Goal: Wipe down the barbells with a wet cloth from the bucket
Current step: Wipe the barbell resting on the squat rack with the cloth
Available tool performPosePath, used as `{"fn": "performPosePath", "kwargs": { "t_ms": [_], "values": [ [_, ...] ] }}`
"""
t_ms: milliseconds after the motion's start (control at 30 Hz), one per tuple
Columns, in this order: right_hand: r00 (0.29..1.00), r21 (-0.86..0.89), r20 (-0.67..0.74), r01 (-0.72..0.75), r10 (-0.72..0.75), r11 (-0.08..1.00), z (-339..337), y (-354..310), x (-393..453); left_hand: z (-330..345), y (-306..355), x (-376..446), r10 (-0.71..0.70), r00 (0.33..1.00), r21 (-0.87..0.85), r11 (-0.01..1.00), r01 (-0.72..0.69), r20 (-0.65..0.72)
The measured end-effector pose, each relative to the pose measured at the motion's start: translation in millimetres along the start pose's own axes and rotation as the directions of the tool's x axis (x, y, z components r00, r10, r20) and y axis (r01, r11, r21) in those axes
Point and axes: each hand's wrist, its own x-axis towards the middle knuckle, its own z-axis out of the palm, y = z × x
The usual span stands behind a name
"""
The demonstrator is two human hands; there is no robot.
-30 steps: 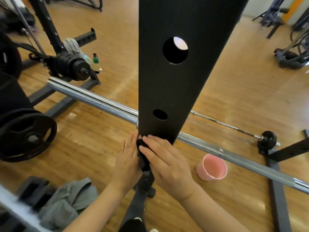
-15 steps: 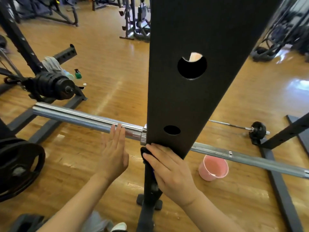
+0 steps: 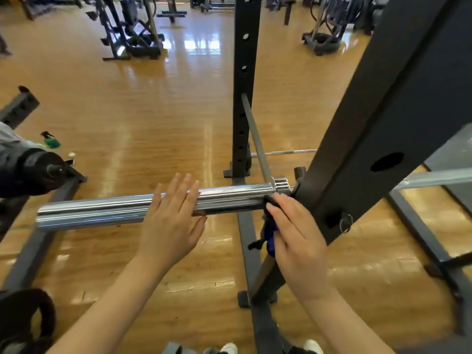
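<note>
- My left hand, frame center: fingers straight, flat over barbell sleeve.
- My right hand grips dark cloth against sleeve's inner end, by rack upright.

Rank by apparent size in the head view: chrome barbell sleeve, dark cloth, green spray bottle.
1. Chrome barbell sleeve, largest by far.
2. Dark cloth, partly hidden under the right hand.
3. Green spray bottle, smallest, though it lies farther away, which shrinks it.
</note>
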Motion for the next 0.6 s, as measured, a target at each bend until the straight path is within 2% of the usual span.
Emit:
{"fn": "performPosePath", "kwargs": {
  "t_ms": [167, 233, 367, 600],
  "values": [
    [0.995, -0.148, -0.084, -0.072, 0.060, 0.986, 9.7, -11.9, 37.5, 0.9, -11.1, -5.0, 0.033, 0.999, -0.012, 0.999, -0.033, 0.027],
    [0.992, -0.207, -0.051, -0.119, 0.111, 0.971, 18.1, -12.1, 46.4, 2.8, -7.0, -3.8, -0.004, 1.000, -0.037, 0.999, 0.004, 0.005],
    [0.942, -0.376, 0.074, -0.278, 0.328, 0.884, 44.7, -10.2, 35.5, 7.6, -1.7, -5.6, -0.053, 0.997, -0.089, 0.995, 0.047, -0.058],
    [0.914, -0.524, 0.104, -0.285, 0.392, 0.803, 41.8, -21.6, -8.6, 7.8, -2.3, -6.3, -0.057, 0.997, -0.146, 0.988, 0.049, -0.047]
  ]
}}
